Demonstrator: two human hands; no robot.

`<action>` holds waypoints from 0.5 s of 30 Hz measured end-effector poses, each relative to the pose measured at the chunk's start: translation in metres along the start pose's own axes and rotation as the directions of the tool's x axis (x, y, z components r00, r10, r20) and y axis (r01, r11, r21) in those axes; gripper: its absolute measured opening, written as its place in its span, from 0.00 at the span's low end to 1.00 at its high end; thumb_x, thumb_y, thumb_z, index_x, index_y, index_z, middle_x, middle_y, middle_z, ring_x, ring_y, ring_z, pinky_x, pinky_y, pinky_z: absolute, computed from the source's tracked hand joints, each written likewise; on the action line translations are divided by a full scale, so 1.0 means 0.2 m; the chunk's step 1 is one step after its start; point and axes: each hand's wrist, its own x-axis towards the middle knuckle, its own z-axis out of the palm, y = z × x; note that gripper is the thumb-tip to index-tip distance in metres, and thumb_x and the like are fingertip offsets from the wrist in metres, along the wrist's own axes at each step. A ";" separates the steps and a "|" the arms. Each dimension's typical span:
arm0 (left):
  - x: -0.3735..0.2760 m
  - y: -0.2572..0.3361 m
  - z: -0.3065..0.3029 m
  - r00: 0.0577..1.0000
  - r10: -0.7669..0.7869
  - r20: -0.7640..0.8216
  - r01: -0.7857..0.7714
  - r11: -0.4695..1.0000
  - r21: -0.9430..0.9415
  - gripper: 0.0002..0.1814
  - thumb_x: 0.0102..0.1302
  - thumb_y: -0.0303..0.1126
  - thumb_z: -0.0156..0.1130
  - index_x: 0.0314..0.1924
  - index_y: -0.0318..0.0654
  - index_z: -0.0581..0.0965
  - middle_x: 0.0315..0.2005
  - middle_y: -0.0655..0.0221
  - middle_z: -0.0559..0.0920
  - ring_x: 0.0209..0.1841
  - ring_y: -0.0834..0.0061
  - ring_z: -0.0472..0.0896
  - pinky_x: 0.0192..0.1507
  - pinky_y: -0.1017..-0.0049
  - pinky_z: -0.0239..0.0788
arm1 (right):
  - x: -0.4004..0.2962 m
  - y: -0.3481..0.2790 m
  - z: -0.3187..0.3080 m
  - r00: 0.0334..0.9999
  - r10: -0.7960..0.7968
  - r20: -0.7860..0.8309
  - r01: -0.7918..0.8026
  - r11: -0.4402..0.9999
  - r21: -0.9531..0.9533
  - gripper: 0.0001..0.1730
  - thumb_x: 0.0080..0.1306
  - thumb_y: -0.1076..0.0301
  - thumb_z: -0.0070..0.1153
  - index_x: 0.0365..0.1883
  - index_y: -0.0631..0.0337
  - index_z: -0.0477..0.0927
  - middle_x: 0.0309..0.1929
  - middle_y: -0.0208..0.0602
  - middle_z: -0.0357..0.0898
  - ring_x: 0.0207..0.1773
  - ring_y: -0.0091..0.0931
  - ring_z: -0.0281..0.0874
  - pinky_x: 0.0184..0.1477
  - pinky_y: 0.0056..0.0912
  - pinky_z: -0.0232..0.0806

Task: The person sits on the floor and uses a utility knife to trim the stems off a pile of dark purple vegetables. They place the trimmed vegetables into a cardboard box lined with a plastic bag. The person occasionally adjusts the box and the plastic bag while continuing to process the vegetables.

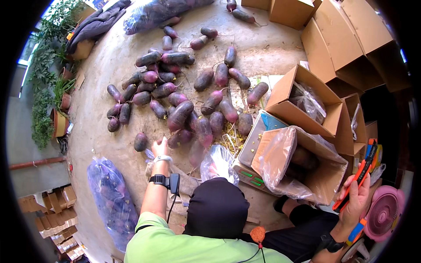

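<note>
My left hand (160,146) reaches down to the floor beside a dark purple radish (180,138). Its fingertips are small and partly turned away, so whether they touch the radish cannot be made out. Another radish (140,142) lies just left of the hand. My right hand (357,194), out at the right, grips an orange and black utility knife (357,180) that bears writing. Between the hands, a cardboard box (329,184) lined with clear plastic rests on a digital scale (249,174), with dark radishes (304,157) inside. A clear plastic bag (219,162) lies left of the scale.
Many long purple radishes (177,115) lie loose across the concrete floor (95,125). A filled plastic bag (111,200) stands at left, another (164,13) lies at the back. Cardboard boxes (335,39) stack up at right, near a pink fan (383,213). Potted plants (59,121) line the left wall.
</note>
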 end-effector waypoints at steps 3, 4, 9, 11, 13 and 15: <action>-0.19 0.50 0.06 0.800 0.588 -0.117 -0.446 0.715 0.539 0.41 0.49 0.50 0.72 0.59 0.37 0.70 0.59 0.50 0.70 0.60 0.52 0.69 0.63 0.61 0.58 | -0.02 0.00 0.01 0.999 -0.007 -0.033 0.006 0.999 -0.037 0.25 0.71 0.70 0.48 0.65 0.64 0.60 0.31 0.32 0.70 0.19 0.15 0.64 0.20 0.12 0.59; -0.22 0.64 0.07 0.778 0.629 0.011 -0.514 0.625 0.588 0.44 0.48 0.51 0.72 0.62 0.40 0.67 0.60 0.51 0.69 0.61 0.52 0.68 0.65 0.60 0.55 | -0.02 0.00 0.01 0.999 -0.010 -0.031 0.008 0.999 -0.044 0.26 0.71 0.70 0.48 0.65 0.64 0.60 0.30 0.32 0.70 0.19 0.15 0.64 0.20 0.12 0.59; 0.10 0.83 0.22 0.801 0.424 0.423 -0.599 0.570 0.563 0.44 0.44 0.45 0.75 0.63 0.48 0.68 0.57 0.58 0.71 0.60 0.53 0.69 0.61 0.63 0.64 | 0.00 0.01 0.07 1.000 0.027 -0.006 -0.028 0.996 -0.085 0.28 0.69 0.69 0.52 0.65 0.62 0.60 0.30 0.32 0.71 0.19 0.14 0.64 0.20 0.13 0.59; 0.03 0.94 0.27 0.725 0.408 0.556 -0.688 0.393 0.609 0.45 0.43 0.43 0.75 0.64 0.49 0.67 0.54 0.58 0.72 0.57 0.53 0.71 0.60 0.62 0.66 | -0.02 0.00 0.09 0.998 0.051 -0.028 -0.053 0.995 -0.085 0.29 0.68 0.68 0.53 0.65 0.62 0.60 0.30 0.32 0.71 0.19 0.15 0.64 0.20 0.13 0.59; -0.01 0.97 0.29 0.713 0.398 0.577 -0.693 0.272 0.668 0.45 0.42 0.42 0.75 0.63 0.48 0.67 0.54 0.58 0.73 0.56 0.52 0.71 0.58 0.62 0.67 | -0.02 -0.01 0.10 0.997 0.072 -0.014 -0.073 0.994 -0.079 0.29 0.68 0.68 0.53 0.65 0.63 0.60 0.30 0.32 0.71 0.19 0.15 0.65 0.20 0.13 0.60; -0.04 0.97 0.30 0.719 0.396 0.571 -0.681 0.241 0.691 0.45 0.40 0.42 0.75 0.62 0.48 0.67 0.53 0.58 0.73 0.55 0.52 0.72 0.57 0.62 0.69 | -0.03 -0.02 0.11 0.994 0.101 0.045 -0.098 0.993 -0.066 0.28 0.69 0.65 0.53 0.64 0.63 0.60 0.30 0.32 0.72 0.19 0.16 0.66 0.21 0.14 0.61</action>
